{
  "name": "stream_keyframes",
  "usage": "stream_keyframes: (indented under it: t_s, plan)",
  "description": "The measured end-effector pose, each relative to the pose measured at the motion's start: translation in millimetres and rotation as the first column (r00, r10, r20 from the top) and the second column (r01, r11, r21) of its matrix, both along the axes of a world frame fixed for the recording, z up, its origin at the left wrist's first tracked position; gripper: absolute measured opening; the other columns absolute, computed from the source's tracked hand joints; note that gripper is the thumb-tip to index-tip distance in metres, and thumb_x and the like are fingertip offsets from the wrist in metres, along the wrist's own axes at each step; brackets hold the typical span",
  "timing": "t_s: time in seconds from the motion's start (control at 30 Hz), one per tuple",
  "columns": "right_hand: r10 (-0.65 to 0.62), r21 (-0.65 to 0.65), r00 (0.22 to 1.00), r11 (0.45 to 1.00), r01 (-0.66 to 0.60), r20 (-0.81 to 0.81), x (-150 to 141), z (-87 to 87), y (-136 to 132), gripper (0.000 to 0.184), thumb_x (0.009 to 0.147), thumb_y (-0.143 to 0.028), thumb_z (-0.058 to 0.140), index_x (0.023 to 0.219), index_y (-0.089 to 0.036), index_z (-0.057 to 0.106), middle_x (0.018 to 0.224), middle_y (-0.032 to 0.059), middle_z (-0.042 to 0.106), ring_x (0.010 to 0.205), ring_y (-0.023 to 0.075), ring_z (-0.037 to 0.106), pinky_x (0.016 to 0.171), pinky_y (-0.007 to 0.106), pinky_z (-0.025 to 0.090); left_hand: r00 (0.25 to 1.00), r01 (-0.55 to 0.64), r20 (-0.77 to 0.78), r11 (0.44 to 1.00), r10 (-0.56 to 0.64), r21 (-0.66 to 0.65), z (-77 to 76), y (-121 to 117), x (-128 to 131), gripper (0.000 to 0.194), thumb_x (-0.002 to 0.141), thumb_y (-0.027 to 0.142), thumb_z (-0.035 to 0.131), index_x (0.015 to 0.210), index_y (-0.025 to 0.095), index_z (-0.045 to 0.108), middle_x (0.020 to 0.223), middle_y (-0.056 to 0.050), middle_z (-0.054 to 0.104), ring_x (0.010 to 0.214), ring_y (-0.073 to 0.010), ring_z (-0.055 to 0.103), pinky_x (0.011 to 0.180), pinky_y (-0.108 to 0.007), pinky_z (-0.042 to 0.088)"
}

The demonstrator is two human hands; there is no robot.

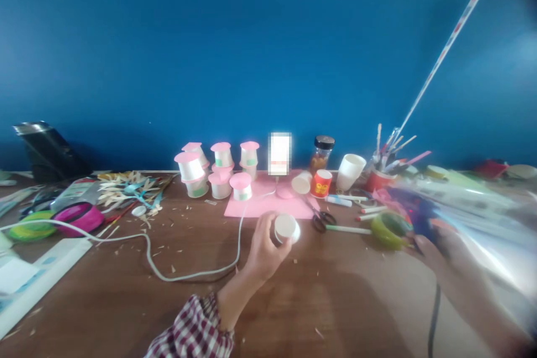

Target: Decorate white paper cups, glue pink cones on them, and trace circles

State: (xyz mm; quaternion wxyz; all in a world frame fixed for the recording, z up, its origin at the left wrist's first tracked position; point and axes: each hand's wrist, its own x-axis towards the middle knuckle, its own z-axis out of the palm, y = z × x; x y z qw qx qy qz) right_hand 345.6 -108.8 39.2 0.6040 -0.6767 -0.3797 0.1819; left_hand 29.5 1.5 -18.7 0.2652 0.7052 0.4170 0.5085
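My left hand reaches over the brown table with its fingers wrapped round a small white paper cup tipped on its side. My right hand is at the right, smeared by motion, gripping a dark blue and purple tool that I cannot name for sure; a black cord hangs from it. Just beyond the cup lies a pink paper sheet. Several white cups topped with pink discs stand at its far left.
A white cable snakes across the table. Scissors, markers, a green tape roll, a red pot of brushes, a jar and loose cups sit to the right. Pink and green rolls and wood scraps lie left. A blue wall stands behind.
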Motion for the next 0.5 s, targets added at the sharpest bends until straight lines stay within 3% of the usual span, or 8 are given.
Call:
stream_keyframes:
  t_s: [0.13,0.27,0.37,0.5]
  plan:
    - [0.124,0.000,0.971,0.992,-0.127,-0.204,-15,-0.4,4,0.042,0.067,-0.049,0.075,0.096,-0.024,0.057,0.085,0.0018,0.061,0.070,0.0167,0.061,0.060,0.026,0.052,0.998,0.041,-0.040,0.999,-0.042,-0.033,2.2,-2,-1,0.051,0.071,0.019,0.063,0.121,0.018,0.048,0.112,-0.010,0.061,0.103,-0.0234,0.061,0.090,-0.040,0.050]
    - [0.215,-0.068,0.971,0.973,-0.222,-0.100,-31,5.1,5,0.032,0.079,-0.051,0.065,0.086,-0.021,0.056,0.072,-0.0008,0.058,0.061,0.0119,0.054,0.052,0.021,0.043,0.997,0.045,-0.060,0.999,-0.046,-0.026,0.0,-1,0,0.055,0.069,0.018,0.063,0.122,0.017,0.046,0.116,-0.012,0.060,0.109,-0.0246,0.058,0.096,-0.041,0.047]
    - [0.253,-0.111,0.967,0.962,-0.250,0.017,-46,10.4,6,0.037,0.080,-0.055,0.062,0.074,-0.019,0.054,0.060,-0.0020,0.054,0.055,0.0108,0.049,0.051,0.022,0.040,0.997,0.050,-0.064,0.998,-0.052,-0.032,-4.0,1,1,0.056,0.070,0.020,0.065,0.121,0.017,0.045,0.118,-0.013,0.059,0.110,-0.0248,0.058,0.097,-0.042,0.046]
    - [0.294,-0.098,0.955,0.950,-0.297,-0.037,-66,15.8,7,0.040,0.078,-0.057,0.063,0.073,-0.019,0.054,0.060,-0.0013,0.055,0.051,0.0104,0.048,0.048,0.023,0.040,0.996,0.053,-0.062,0.996,-0.057,-0.066,-10.6,5,0,0.057,0.072,0.025,0.066,0.123,0.017,0.043,0.119,-0.015,0.059,0.109,-0.0269,0.059,0.094,-0.045,0.048]
